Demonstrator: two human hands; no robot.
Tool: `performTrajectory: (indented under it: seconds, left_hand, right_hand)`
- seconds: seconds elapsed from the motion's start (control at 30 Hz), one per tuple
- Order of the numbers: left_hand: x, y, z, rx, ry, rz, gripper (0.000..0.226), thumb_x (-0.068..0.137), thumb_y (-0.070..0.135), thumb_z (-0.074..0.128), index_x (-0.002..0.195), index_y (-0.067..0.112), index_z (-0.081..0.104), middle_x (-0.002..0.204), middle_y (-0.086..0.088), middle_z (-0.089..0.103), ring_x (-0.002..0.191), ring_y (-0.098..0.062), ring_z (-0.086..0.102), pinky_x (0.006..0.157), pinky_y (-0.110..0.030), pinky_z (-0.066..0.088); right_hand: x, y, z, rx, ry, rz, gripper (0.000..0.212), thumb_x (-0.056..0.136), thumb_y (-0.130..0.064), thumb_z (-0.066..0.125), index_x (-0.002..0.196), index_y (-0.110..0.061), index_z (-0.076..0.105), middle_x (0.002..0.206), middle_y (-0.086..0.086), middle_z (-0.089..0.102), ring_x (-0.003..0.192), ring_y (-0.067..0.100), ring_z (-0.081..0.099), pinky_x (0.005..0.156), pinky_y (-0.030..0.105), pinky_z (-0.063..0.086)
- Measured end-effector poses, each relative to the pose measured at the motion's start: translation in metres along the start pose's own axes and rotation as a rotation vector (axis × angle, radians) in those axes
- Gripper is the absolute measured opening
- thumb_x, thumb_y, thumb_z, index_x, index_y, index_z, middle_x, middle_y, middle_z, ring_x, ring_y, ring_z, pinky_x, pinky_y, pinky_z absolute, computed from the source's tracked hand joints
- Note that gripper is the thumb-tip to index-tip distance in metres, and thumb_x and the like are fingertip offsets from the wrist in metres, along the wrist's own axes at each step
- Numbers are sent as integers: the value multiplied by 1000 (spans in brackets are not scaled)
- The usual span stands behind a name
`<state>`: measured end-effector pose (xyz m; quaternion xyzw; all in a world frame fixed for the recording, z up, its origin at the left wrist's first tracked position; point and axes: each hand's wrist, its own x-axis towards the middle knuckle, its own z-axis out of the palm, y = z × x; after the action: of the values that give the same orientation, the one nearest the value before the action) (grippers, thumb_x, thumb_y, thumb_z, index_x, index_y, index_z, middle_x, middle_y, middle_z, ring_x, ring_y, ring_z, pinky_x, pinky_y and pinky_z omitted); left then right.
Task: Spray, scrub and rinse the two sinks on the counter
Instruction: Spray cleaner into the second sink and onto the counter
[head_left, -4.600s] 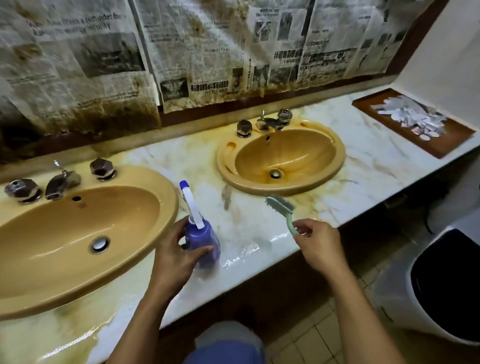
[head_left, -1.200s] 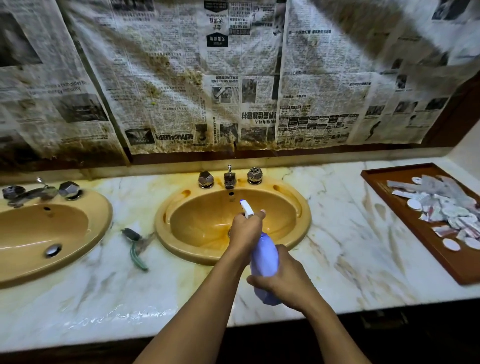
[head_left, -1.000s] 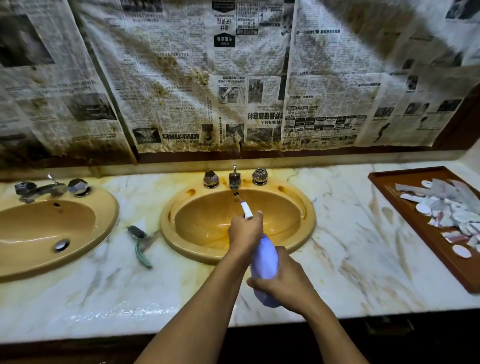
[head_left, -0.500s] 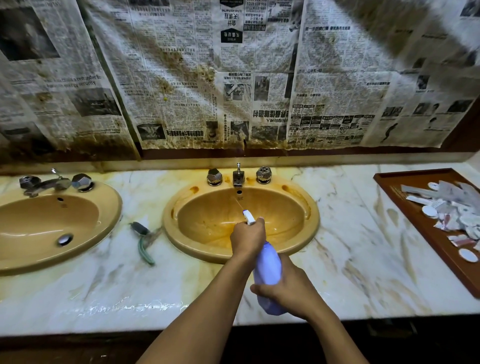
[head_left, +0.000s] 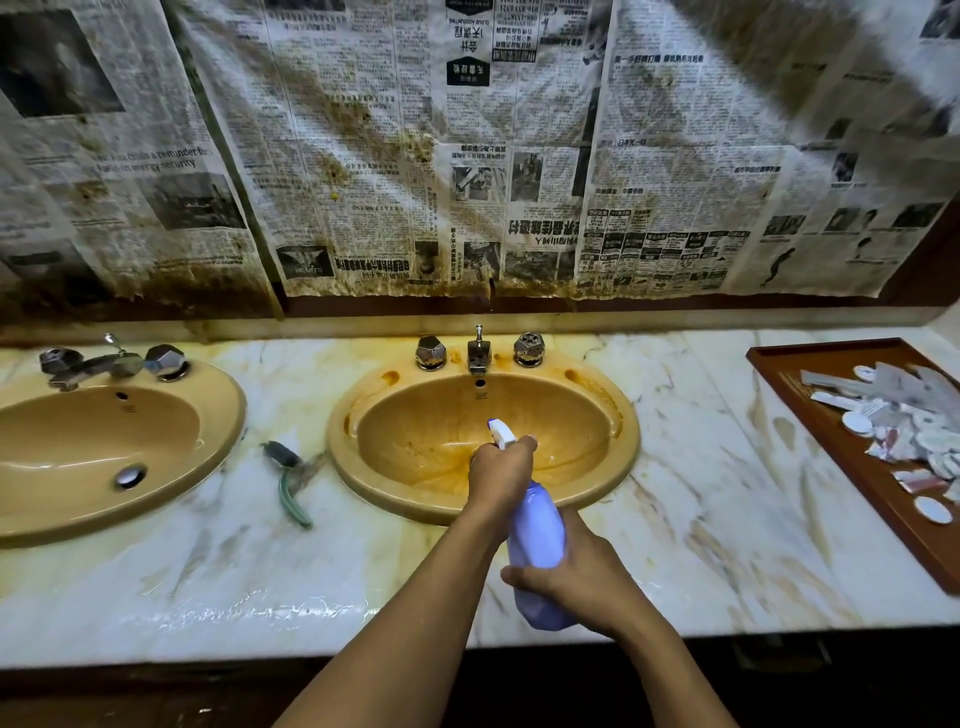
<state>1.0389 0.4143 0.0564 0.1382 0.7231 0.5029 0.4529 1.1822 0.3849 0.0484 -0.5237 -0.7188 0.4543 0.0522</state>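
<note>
Dim, warm light. Glare streaks on the counter (head_left: 291, 608) near its front. Wide-angle bending at edges; upper right corner shadowed. Centre sharp, newspaper (head_left: 363, 156) soft at margins.

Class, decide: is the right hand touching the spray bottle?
Touching. The head view shows the right hand with its fingers curled round the lower body of the spray bottle.

Mustard sinks (head_left: 626, 441), lilac bottle (head_left: 535, 525), seemingly green brush (head_left: 284, 491)

The marble counter (head_left: 701, 441) is gleaming, glossy. The left sink (head_left: 223, 415) and right sink (head_left: 626, 447) are shining with smooth glaze, the taps (head_left: 478, 358) glinting as polished metal. The plastic bottle (head_left: 535, 530) is looking smooth, the newspaper (head_left: 363, 156) matt and stained, the tray (head_left: 831, 441) wooden.
</note>
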Motion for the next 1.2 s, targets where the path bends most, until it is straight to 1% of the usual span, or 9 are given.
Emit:
performTrajectory:
  seconds: [0.17,0.33,0.47,0.6,0.73,0.9,1.0,1.1,1.2]
  left_hand:
    - [-2,-3,-5,108,82,27,37,94,41,61,92,4,70,92,-12,74,87,-30,67,77,-37,51]
    - [-7,-6,-9,167,168,62,39,97,46,60,82,11,68,88,-10,73,92,-32,67,80,-36,50]
    - [-9,-12,-13,69,156,60,42,94,52,63,98,11,69,97,-6,72,98,-29,66,92,-40,53]
    - [-12,-10,-19,48,102,31,36,95,47,64,96,12,65,94,-5,69,90,-24,64,79,-35,47]
    - [-14,-9,-25,94,134,46,41,92,50,64,87,10,72,87,-7,76,91,-28,70,86,-39,54]
    - [-17,-10,-28,128,200,76,38,95,48,63,74,17,64,81,-4,71,89,-29,67,79,-35,50]
    - [-14,-15,-28,57,163,86,40,93,54,64,91,14,68,93,-5,74,95,-28,70,88,-39,54]
    - [-15,-13,-30,24,124,54,45,95,52,63,110,10,64,103,-6,68,96,-25,63,79,-35,45]
    - [-16,-10,-29,25,107,54,41,96,48,62,108,9,66,98,-5,67,86,-21,61,73,-33,42]
  right_hand:
    - [-5,0,3,-22,-9,-13,85,53,-73,74,127,-39,48,118,-14,65,105,8,62,91,35,54]
    - [-11,-2,6,-17,-15,-37,85,53,-71,75,127,-39,48,119,-15,65,106,7,62,93,37,54]
    - [-14,-4,7,-6,-30,-47,82,54,-69,76,125,-39,50,116,-16,66,103,5,63,92,37,55]
    - [-17,-7,11,-21,-25,-54,83,56,-69,76,127,-37,49,117,-13,66,103,7,62,90,34,54]
    - [-18,-9,15,-47,-6,-58,83,56,-71,76,127,-37,48,115,-12,65,102,10,63,89,35,54]
    - [-21,-11,17,-56,-21,-78,84,58,-70,76,129,-36,47,118,-12,64,104,9,61,91,36,54]
    - [-20,-12,16,-44,-20,-78,83,56,-71,76,126,-37,49,114,-14,65,100,5,62,87,33,54]
    - [-21,-13,17,-24,-16,-73,80,59,-68,78,126,-36,50,114,-14,65,99,3,61,79,27,51]
    - [-22,-14,17,-22,-10,-64,78,60,-66,80,125,-35,50,114,-13,65,99,4,61,79,28,51]
